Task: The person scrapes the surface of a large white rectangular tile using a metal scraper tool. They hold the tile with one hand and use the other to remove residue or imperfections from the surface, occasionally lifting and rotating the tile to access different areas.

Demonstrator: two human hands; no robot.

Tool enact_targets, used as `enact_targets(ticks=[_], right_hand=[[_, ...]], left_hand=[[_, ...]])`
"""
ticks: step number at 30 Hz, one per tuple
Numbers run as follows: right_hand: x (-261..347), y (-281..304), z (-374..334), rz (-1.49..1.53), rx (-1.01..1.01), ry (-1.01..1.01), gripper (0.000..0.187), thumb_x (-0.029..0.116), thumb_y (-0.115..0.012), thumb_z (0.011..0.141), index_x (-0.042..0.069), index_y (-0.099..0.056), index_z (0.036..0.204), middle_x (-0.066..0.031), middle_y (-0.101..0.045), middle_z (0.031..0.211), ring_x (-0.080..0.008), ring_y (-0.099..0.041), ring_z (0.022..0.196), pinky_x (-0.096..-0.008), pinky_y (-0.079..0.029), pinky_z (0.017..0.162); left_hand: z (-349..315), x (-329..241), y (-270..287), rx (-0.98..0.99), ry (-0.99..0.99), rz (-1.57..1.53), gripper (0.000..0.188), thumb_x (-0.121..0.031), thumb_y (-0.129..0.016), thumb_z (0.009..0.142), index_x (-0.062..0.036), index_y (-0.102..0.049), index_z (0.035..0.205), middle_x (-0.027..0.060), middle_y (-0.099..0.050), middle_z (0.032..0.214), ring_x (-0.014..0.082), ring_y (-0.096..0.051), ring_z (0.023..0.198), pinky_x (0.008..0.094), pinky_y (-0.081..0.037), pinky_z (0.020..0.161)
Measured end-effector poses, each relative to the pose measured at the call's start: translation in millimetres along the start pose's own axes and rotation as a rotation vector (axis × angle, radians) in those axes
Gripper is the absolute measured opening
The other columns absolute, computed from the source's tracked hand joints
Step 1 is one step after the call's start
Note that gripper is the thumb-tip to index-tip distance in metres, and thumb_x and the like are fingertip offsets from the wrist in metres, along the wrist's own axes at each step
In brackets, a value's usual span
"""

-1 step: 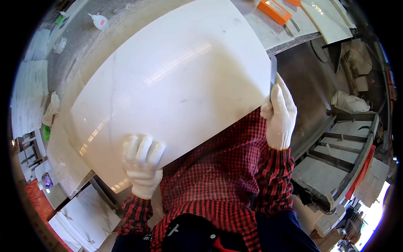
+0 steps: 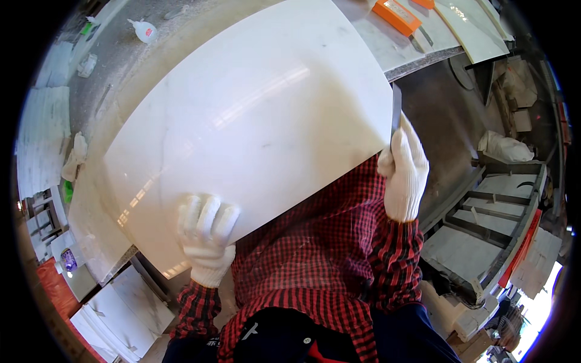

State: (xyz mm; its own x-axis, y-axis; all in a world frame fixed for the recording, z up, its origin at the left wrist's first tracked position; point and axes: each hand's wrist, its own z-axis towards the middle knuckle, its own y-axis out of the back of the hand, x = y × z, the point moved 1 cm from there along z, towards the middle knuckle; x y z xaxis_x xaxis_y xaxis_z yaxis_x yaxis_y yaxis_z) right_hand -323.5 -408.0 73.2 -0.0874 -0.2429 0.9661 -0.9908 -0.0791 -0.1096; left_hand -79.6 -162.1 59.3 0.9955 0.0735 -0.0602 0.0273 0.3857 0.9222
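A large polished white marble-like slab [image 2: 260,133] with faint grey veins lies tilted across the work surface in front of me. My left hand [image 2: 207,239], in a white knitted glove, rests on its near edge; the fingers lie slightly apart on top, and the thumb is not clear. At the slab's right edge, my gloved right hand [image 2: 407,166] is closed around a thin grey flat strip [image 2: 396,106]. The strip stands along that edge, seemingly against it. Its lower end is hidden in the hand, and its exact kind cannot be made out.
Orange boxes [image 2: 396,16] lie on the stone-topped bench [image 2: 423,57] at far right. A white squeeze bottle [image 2: 144,31] sits on the dusty surface at far left. More slabs [image 2: 124,308] stand at lower left. A grey metal frame [image 2: 484,233] is on the right.
My right hand has slid slightly toward me along the slab's edge, and more of the grey strip shows. My left hand stays on the slab, almost unmoved.
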Motion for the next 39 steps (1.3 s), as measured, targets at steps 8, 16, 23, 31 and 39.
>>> enact_targets(ticks=[8, 16, 23, 31, 39], right_hand=[[-29, -2, -78, -0.487, 0.436, 0.163, 0.050, -0.002, -0.075, 0.086, 0.000, -0.066, 0.135, -0.0086, -0.076, 0.097, -0.0106, -0.068, 0.080, -0.0266, -0.054, 0.071], [-39, -42, -86, -0.676, 0.677, 0.583, 0.041, 0.022, -0.079, 0.086, 0.012, -0.071, 0.125, -0.0079, -0.065, 0.068, -0.0263, -0.065, 0.059, -0.0382, -0.049, 0.055], [-37, -51, -91, -0.647, 0.671, 0.427, 0.042, 0.013, -0.080, 0.086, 0.006, -0.071, 0.126, -0.0119, -0.072, 0.080, -0.0254, -0.071, 0.070, -0.0348, -0.055, 0.064], [-36, -46, -60, -0.369, 0.266, 0.051, 0.040, 0.002, -0.065, 0.098, 0.000, -0.064, 0.138, -0.0047, -0.070, 0.088, -0.0077, -0.064, 0.075, -0.0236, -0.053, 0.067], [-29, -27, 36, -0.782, -0.171, 0.580, 0.032, 0.013, -0.068, 0.094, 0.009, -0.073, 0.125, -0.0184, -0.075, 0.097, -0.0237, -0.074, 0.078, -0.0330, -0.055, 0.073]], left_hand=[[4, 4, 7, 0.045, 0.009, -0.091, 0.044, -0.001, -0.070, 0.078, -0.0172, -0.071, 0.119, 0.0092, -0.062, 0.129, 0.0380, -0.059, 0.124, 0.0522, -0.051, 0.101], [1, 4, 13, 0.035, 0.040, -0.102, 0.049, -0.002, -0.071, 0.075, -0.0181, -0.073, 0.120, 0.0093, -0.064, 0.132, 0.0382, -0.059, 0.126, 0.0543, -0.048, 0.107], [-11, 9, 0, -0.009, 0.020, -0.034, 0.060, 0.001, -0.064, 0.068, -0.0230, -0.072, 0.122, 0.0067, -0.060, 0.134, 0.0359, -0.056, 0.127, 0.0533, -0.049, 0.104], [-20, 11, -14, -0.036, 0.017, -0.028, 0.057, 0.006, -0.063, 0.072, -0.0202, -0.071, 0.122, 0.0073, -0.061, 0.134, 0.0343, -0.055, 0.129, 0.0522, -0.049, 0.105], [-7, 9, -6, -0.071, 0.003, -0.068, 0.052, 0.007, -0.062, 0.072, -0.0174, -0.070, 0.117, 0.0067, -0.059, 0.130, 0.0342, -0.055, 0.123, 0.0478, -0.052, 0.092]])
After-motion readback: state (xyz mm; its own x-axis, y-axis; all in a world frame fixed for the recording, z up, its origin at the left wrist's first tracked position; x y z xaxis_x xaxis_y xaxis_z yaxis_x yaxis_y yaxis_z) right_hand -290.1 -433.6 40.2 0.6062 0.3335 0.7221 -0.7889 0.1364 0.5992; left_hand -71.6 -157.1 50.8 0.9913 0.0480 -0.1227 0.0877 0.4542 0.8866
